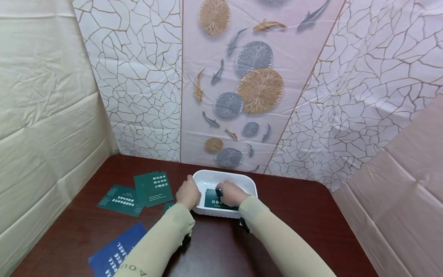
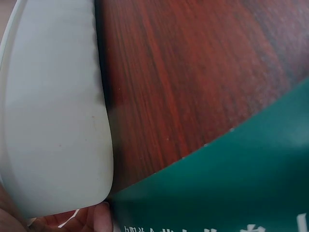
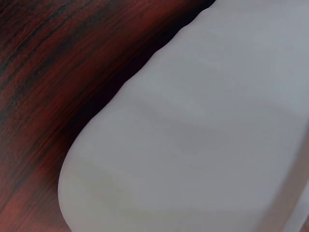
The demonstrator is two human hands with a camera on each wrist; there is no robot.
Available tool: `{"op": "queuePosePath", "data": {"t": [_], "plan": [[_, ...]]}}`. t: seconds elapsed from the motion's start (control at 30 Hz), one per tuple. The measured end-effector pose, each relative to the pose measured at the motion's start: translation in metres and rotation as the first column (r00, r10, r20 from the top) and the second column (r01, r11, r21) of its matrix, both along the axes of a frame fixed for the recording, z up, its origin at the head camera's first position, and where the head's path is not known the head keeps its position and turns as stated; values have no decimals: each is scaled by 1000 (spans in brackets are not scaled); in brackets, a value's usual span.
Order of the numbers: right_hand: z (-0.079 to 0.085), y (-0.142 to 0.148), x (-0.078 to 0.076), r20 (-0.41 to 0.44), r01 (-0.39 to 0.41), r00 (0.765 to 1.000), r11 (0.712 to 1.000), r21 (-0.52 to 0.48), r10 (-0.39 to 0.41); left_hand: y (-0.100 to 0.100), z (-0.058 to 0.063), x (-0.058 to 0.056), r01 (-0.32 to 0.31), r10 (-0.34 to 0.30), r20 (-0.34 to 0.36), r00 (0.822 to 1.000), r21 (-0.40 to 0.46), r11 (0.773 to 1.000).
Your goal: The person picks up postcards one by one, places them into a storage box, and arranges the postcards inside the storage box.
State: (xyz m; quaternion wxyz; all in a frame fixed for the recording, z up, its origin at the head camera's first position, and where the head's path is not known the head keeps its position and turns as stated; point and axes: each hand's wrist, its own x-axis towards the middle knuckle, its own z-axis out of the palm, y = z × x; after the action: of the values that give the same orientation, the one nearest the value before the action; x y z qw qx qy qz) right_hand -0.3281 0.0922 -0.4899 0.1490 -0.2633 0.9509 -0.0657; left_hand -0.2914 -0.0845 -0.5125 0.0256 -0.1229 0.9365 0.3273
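A white plastic tray (image 1: 250,184) with rounded corners stands near the table's back edge. My left hand (image 1: 188,193) grips its left side; in the left wrist view, fingertips (image 2: 103,220) show below the tray wall (image 2: 53,116). Inside the tray lies a dark green card (image 1: 210,198) with white lettering. Over this card is my right hand (image 1: 233,194), its fingers bent and seeming to pinch the card, partly covering it. Only the outer tray wall (image 3: 193,145) fills most of the right wrist view, where the right fingers are hidden.
Left of the tray lie overlapping green cards (image 1: 154,188) and another green card (image 1: 121,200). A further green card (image 2: 231,188) touches the tray's left side. A blue card (image 1: 117,250) is near the left forearm. Patterned cloth (image 1: 145,77) hangs behind the reddish-brown table (image 1: 304,223).
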Motion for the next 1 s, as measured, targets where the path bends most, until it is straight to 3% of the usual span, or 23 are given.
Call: {"op": "queuePosePath", "data": {"t": [1.0], "plan": [[-5,0,4,42,53,998,999,-8,-53,1,0,-1,-10,10,9,1000,-9,1000]]}}
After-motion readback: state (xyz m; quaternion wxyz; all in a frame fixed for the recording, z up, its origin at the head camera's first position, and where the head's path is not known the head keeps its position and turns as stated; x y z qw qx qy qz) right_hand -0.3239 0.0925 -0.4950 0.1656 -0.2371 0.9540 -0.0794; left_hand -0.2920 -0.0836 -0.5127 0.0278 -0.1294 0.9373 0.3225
